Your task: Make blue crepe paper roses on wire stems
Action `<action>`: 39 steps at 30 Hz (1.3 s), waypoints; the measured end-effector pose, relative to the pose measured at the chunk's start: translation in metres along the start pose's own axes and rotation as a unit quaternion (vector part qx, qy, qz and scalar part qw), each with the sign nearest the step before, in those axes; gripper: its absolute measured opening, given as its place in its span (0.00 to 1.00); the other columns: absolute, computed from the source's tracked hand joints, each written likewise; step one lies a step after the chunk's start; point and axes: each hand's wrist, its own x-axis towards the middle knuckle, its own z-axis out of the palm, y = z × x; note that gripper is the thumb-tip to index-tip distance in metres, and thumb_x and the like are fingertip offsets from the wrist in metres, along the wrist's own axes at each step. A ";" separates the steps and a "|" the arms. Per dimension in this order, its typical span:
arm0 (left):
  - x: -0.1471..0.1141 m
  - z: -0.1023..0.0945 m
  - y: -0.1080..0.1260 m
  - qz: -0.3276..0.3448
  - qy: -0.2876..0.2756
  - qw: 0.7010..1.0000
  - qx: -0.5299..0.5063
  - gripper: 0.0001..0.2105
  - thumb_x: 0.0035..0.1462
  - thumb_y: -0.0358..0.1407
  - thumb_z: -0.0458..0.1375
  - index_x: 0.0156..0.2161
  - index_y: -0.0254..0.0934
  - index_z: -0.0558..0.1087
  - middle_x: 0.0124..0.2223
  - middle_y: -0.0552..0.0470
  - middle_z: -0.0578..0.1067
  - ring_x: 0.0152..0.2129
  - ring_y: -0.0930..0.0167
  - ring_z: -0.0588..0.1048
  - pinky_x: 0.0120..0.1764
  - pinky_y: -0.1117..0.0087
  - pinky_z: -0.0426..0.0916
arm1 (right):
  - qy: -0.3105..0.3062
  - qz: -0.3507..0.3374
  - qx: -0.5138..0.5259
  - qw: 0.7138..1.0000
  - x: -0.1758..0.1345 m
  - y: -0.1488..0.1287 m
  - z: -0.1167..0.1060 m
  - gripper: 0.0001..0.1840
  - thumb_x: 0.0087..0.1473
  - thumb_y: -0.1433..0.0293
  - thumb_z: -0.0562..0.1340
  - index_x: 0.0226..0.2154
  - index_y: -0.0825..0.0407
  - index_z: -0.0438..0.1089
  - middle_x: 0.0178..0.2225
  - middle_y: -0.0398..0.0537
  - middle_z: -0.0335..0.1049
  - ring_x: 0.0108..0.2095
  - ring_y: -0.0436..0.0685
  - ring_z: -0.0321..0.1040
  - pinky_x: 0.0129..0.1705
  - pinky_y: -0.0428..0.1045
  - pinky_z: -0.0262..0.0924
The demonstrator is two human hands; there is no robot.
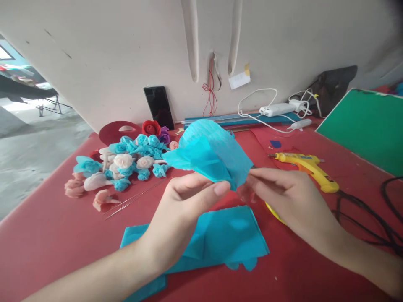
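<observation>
A piece of blue crepe paper, rounded at the top and folded over on its left side, is held up above the table. My left hand pinches its lower edge between thumb and fingers. At the paper's lower right corner, my right hand grips it with closed fingertips. Below both hands lie flat folded sheets of blue crepe paper. Part of a yellow-handled tool shows beside my right hand; the rest is hidden behind it.
Several blue, white and pink paper roses are heaped at the left on the red table, near thin wires. A yellow glue gun with a black cable lies right. Behind are a phone, white power strip and green board.
</observation>
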 end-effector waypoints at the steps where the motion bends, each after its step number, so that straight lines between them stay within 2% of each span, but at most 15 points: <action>1: 0.000 0.000 0.000 0.000 0.009 1.000 0.004 0.11 0.42 0.35 0.67 0.17 0.39 0.70 0.16 0.61 0.57 0.16 0.80 0.53 0.20 0.82 0.55 | 0.025 -0.016 -0.041 0.999 0.002 0.001 -0.002 0.08 0.52 0.69 0.59 0.24 0.48 0.70 0.22 0.41 0.72 0.25 0.51 0.69 0.27 0.44 0.64; 3: 0.001 0.000 0.000 -0.006 0.010 1.000 0.012 0.12 0.42 0.37 0.67 0.17 0.38 0.68 0.16 0.61 0.56 0.17 0.80 0.53 0.21 0.82 0.55 | 0.084 -0.062 -0.143 0.984 0.004 0.002 -0.008 0.13 0.52 0.65 0.60 0.18 0.49 0.68 0.16 0.41 0.67 0.19 0.51 0.64 0.21 0.45 0.57; 5: 0.001 0.000 -0.001 -0.011 0.012 1.000 0.015 0.12 0.42 0.37 0.67 0.17 0.37 0.68 0.16 0.62 0.57 0.17 0.80 0.54 0.21 0.82 0.56 | 0.159 -0.134 -0.248 0.946 0.006 0.003 -0.014 0.19 0.51 0.62 0.61 0.14 0.49 0.64 0.11 0.41 0.60 0.16 0.50 0.58 0.18 0.48 0.50; 7: 0.002 0.001 -0.001 -0.021 0.029 0.999 0.011 0.12 0.40 0.37 0.67 0.17 0.37 0.68 0.16 0.62 0.58 0.17 0.81 0.55 0.21 0.83 0.57 | 0.198 -0.193 -0.299 0.913 0.009 0.004 -0.019 0.13 0.53 0.64 0.60 0.20 0.50 0.68 0.17 0.42 0.65 0.20 0.51 0.61 0.22 0.48 0.53; 8: 0.002 0.002 -0.001 -0.026 0.042 0.999 0.009 0.13 0.39 0.37 0.68 0.16 0.37 0.68 0.16 0.62 0.59 0.17 0.81 0.56 0.21 0.82 0.57 | 0.197 -0.206 -0.296 0.912 0.011 0.004 -0.020 0.06 0.53 0.67 0.60 0.29 0.50 0.71 0.25 0.44 0.70 0.25 0.53 0.64 0.27 0.49 0.57; 10: 0.002 0.004 -0.002 -0.037 0.067 0.997 0.009 0.12 0.37 0.36 0.69 0.16 0.38 0.69 0.15 0.62 0.60 0.16 0.81 0.57 0.20 0.82 0.58 | 0.151 -0.191 -0.240 0.940 0.014 0.003 -0.021 0.14 0.52 0.72 0.59 0.43 0.49 0.68 0.41 0.44 0.70 0.36 0.54 0.67 0.37 0.48 0.61; 11: 0.002 0.004 -0.003 -0.041 0.077 0.996 0.006 0.11 0.35 0.36 0.69 0.16 0.38 0.70 0.15 0.63 0.61 0.16 0.81 0.59 0.20 0.81 0.58 | 0.115 -0.166 -0.200 0.959 0.014 0.002 -0.021 0.15 0.53 0.72 0.59 0.45 0.47 0.67 0.43 0.43 0.69 0.38 0.53 0.67 0.39 0.48 0.62; 14: 0.002 0.005 -0.004 -0.057 0.088 0.995 0.000 0.10 0.34 0.36 0.70 0.16 0.40 0.72 0.15 0.63 0.67 0.18 0.79 0.67 0.22 0.80 0.63 | -0.017 -0.072 -0.055 0.996 0.011 -0.004 -0.013 0.06 0.54 0.65 0.59 0.35 0.44 0.72 0.37 0.39 0.72 0.38 0.51 0.68 0.36 0.44 0.63; 18: -0.002 0.003 -0.008 -0.092 0.014 0.996 0.006 0.05 0.41 0.38 0.67 0.23 0.41 0.76 0.24 0.59 0.77 0.24 0.74 0.74 0.28 0.76 0.69 | -0.113 0.015 0.117 0.987 0.000 -0.011 0.000 0.06 0.53 0.65 0.60 0.27 0.45 0.73 0.28 0.37 0.73 0.34 0.49 0.70 0.34 0.40 0.64; 21: -0.006 0.003 -0.010 -0.140 -0.059 0.988 0.000 0.04 0.48 0.37 0.62 0.31 0.41 0.77 0.24 0.56 0.77 0.18 0.73 0.74 0.22 0.73 0.69 | -0.121 0.034 0.162 0.979 -0.006 -0.012 0.005 0.07 0.54 0.65 0.60 0.29 0.43 0.75 0.26 0.37 0.73 0.32 0.48 0.70 0.32 0.39 0.63; 23: -0.007 0.003 -0.011 -0.147 -0.073 0.986 0.002 0.04 0.49 0.38 0.62 0.30 0.40 0.76 0.23 0.56 0.76 0.17 0.73 0.73 0.21 0.74 0.69 | -0.121 0.026 0.161 0.979 -0.007 -0.011 0.005 0.07 0.54 0.66 0.60 0.31 0.42 0.75 0.27 0.36 0.73 0.32 0.47 0.70 0.33 0.38 0.63; 28: -0.006 0.006 -0.006 -0.073 0.010 0.995 0.069 0.05 0.41 0.34 0.67 0.26 0.39 0.75 0.26 0.59 0.77 0.24 0.75 0.74 0.29 0.79 0.71 | -0.135 0.032 0.162 0.977 -0.007 -0.009 0.003 0.08 0.53 0.67 0.61 0.33 0.41 0.76 0.30 0.37 0.74 0.34 0.50 0.70 0.36 0.42 0.64; 34: -0.006 0.008 -0.002 -0.110 -0.039 0.990 0.079 0.05 0.44 0.37 0.64 0.23 0.39 0.74 0.20 0.59 0.74 0.16 0.75 0.71 0.22 0.75 0.70 | -0.137 0.033 0.130 0.981 -0.009 -0.009 0.002 0.11 0.55 0.64 0.57 0.32 0.44 0.76 0.30 0.40 0.74 0.34 0.52 0.70 0.36 0.45 0.64; 37: -0.006 0.007 -0.004 -0.090 -0.017 0.991 0.097 0.06 0.42 0.36 0.65 0.22 0.38 0.74 0.22 0.58 0.75 0.18 0.74 0.72 0.25 0.75 0.71 | -0.137 0.016 0.120 0.983 -0.010 -0.010 0.003 0.11 0.55 0.66 0.57 0.28 0.45 0.75 0.27 0.38 0.73 0.31 0.49 0.69 0.32 0.42 0.63; 39: -0.006 0.006 -0.005 -0.066 0.019 0.990 0.123 0.06 0.39 0.35 0.67 0.23 0.38 0.74 0.24 0.58 0.77 0.22 0.72 0.74 0.28 0.74 0.72 | -0.103 -0.043 0.094 0.989 -0.011 -0.010 0.004 0.12 0.54 0.70 0.56 0.23 0.48 0.72 0.22 0.37 0.69 0.24 0.47 0.66 0.25 0.39 0.60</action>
